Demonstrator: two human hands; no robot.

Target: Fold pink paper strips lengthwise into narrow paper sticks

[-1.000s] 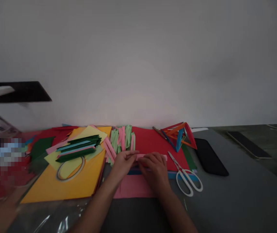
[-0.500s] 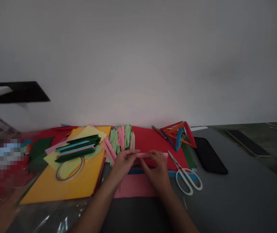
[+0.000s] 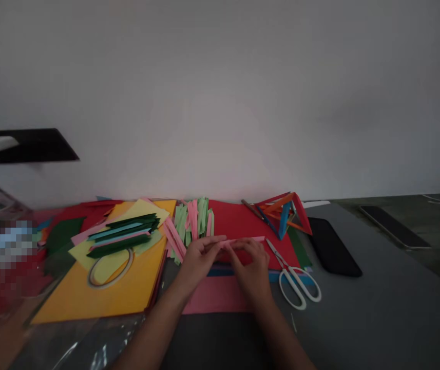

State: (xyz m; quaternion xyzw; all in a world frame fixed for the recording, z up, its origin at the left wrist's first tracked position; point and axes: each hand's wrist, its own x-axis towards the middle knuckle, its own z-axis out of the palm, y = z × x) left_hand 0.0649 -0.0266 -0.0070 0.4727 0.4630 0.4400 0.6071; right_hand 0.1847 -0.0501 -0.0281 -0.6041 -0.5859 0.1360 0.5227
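Note:
A narrow pink paper strip [image 3: 258, 239] is pinched between the fingertips of my left hand [image 3: 201, 258] and my right hand [image 3: 251, 264], which nearly touch. Its right end sticks out past my right fingers. Under my forearms and wrists lies a pink sheet [image 3: 217, 295]. Beyond my hands, pink and light green strips [image 3: 192, 218] are heaped at the left, and a red sheet [image 3: 231, 218] is spread out. White-handled scissors [image 3: 294, 282] rest just right of my right hand, with their blades on the red sheet.
Folded green and blue strips [image 3: 127, 234] and a tape ring [image 3: 92, 277] lie on yellow sheets [image 3: 100, 303] at the left. A coloured paper frame [image 3: 283, 216] stands back right, near a black case [image 3: 333, 246]. A phone [image 3: 393, 226] lies farther right.
Both hands have shifted slightly to the right with the pink strip, whose right end now sits a little higher and looks thinner.

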